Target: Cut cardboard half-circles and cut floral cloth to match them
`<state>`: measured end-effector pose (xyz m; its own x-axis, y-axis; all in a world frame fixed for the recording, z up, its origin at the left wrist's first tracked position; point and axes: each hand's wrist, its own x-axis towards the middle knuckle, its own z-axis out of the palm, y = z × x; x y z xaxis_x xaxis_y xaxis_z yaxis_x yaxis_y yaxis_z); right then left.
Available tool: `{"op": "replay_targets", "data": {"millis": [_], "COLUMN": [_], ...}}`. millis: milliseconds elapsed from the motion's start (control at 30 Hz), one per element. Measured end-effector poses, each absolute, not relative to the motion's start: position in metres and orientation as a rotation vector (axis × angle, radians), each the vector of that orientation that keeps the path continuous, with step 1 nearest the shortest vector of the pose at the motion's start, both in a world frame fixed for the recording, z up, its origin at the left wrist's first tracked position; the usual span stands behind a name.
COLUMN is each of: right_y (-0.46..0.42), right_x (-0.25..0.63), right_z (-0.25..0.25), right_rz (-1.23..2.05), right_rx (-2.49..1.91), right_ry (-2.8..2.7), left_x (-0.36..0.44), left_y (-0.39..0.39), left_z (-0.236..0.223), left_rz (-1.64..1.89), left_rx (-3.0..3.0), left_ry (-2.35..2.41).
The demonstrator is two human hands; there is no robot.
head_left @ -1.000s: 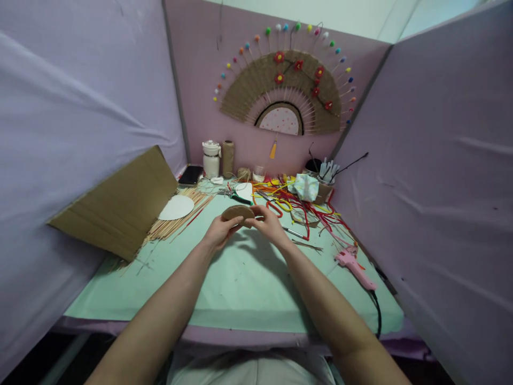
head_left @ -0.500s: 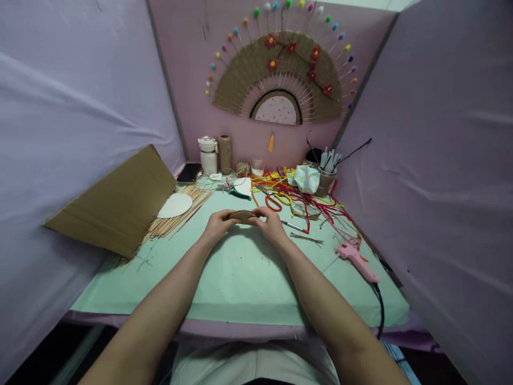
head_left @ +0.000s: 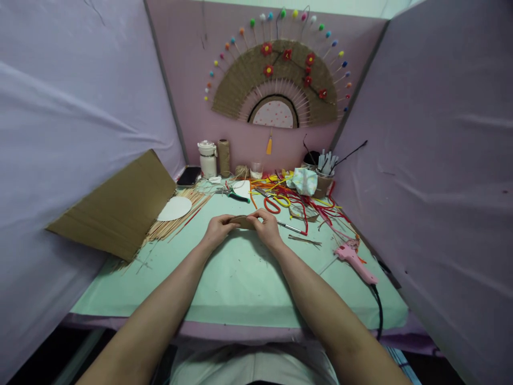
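Both forearms are stretched forward over the desk (head_left: 236,286) and angled inward, so that the hands are brought close together, with the wrists held low. One end of a small cardboard piece (head_left: 243,222) is pinched by the left hand (head_left: 217,233), and its other end by the right hand (head_left: 267,229); the fingers of each are closed narrowly on it, the thumbs being laid on the side facing the wearer. The piece is held in the middle of the desk, its long axis run from left to right and its gently arched edge turned upward; whether its lower edge is rested on the desk cannot be told. Scissors (head_left: 272,205) are laid beyond the right hand, green-handled pliers (head_left: 239,197) beyond the piece, and a pink glue gun (head_left: 358,264) well to the right.
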<state>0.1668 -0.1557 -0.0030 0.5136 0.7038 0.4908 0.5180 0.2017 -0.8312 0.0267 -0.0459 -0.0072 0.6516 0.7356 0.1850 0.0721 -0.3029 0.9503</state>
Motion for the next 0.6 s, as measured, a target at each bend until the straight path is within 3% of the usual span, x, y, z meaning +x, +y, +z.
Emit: {"op": "replay_targets", "data": {"millis": [200, 600], "right_y": [-0.147, -0.151], "right_x": [0.175, 0.181], "right_z": [-0.014, -0.023], "right_rz": [0.337, 0.169], "right_rx": [-1.404, -1.522], "right_ry": [-1.026, -1.325], "left_x": [0.031, 0.03], "left_y": [-0.044, -0.043], "left_z": [-0.005, -0.005], "left_rz": [0.778, 0.702], "left_rx": [1.403, 1.137], "left_ry": [0.669, 0.614]}}
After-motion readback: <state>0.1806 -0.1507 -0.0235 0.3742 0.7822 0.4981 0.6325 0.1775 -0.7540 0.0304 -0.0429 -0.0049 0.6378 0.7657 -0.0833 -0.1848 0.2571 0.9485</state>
